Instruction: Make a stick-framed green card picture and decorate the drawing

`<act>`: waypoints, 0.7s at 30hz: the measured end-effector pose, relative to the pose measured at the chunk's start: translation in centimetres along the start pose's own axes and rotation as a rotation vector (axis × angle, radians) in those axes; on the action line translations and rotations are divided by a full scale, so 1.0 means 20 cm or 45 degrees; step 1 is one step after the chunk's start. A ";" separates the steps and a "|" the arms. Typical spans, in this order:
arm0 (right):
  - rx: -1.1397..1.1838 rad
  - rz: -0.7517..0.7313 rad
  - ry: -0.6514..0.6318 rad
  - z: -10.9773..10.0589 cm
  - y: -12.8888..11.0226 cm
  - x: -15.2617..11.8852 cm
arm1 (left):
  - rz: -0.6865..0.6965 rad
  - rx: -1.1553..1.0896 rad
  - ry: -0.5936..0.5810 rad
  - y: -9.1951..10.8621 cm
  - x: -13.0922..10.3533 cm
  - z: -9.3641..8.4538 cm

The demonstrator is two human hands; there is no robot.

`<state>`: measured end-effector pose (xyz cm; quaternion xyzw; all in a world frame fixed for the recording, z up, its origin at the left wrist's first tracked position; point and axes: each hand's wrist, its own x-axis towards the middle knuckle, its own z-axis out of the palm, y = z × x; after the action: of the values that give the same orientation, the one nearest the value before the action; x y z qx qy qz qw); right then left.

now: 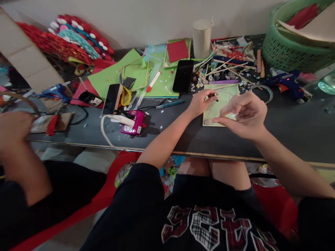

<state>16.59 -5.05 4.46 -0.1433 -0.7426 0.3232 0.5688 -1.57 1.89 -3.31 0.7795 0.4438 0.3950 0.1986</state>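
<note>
My left hand (201,103) is at the left side of a light green panel (213,110) with a thin wooden border. Its thumb and fingers are pinched on a small dark piece (217,100), too small to name exactly. Over the panel's right side, my right hand (247,113) is raised with thumb and index finger curved toward each other, a gap between them and nothing visible held. Faint drawn lines show on the panel's upper part. A pale, glassy lump (208,121) shows at its lower left corner, just beyond my right thumb. My right hand hides the panel's lower right.
A black phone (183,76), small stones and wooden sticks (225,66) lie behind the panel. To the right are a tape roll (261,93), a blue glue gun (285,83) and a green basket (293,48). A pink power socket (134,122) and another person's arm (28,167) are leftward.
</note>
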 end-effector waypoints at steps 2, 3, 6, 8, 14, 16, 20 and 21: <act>-0.036 -0.006 0.009 0.00 0.00 0.00 | -0.006 -0.013 0.002 0.01 0.00 0.00; -0.038 -0.036 0.027 0.00 0.00 0.01 | -0.009 -0.020 -0.002 0.01 0.00 0.00; -0.022 -0.110 0.068 0.01 0.00 0.06 | -0.027 -0.031 -0.024 0.02 0.00 0.00; 0.005 -0.092 0.070 -0.01 0.03 0.10 | -0.031 -0.006 -0.058 0.02 0.01 0.01; 0.062 0.029 0.044 -0.13 0.28 0.14 | -0.067 0.184 -0.219 0.01 0.03 0.01; 0.011 0.076 0.053 -0.18 0.36 0.11 | -0.066 0.194 -0.222 0.00 0.03 0.01; -0.034 0.112 0.117 -0.20 0.42 0.04 | -0.048 0.128 -0.205 0.00 0.02 0.01; -0.020 0.083 0.137 -0.20 0.41 0.04 | -0.052 0.111 -0.201 0.00 0.02 0.01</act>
<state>18.78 2.79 0.36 -0.1890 -0.7083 0.3276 0.5961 -1.35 2.26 -3.25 0.8070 0.4592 0.3083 0.2067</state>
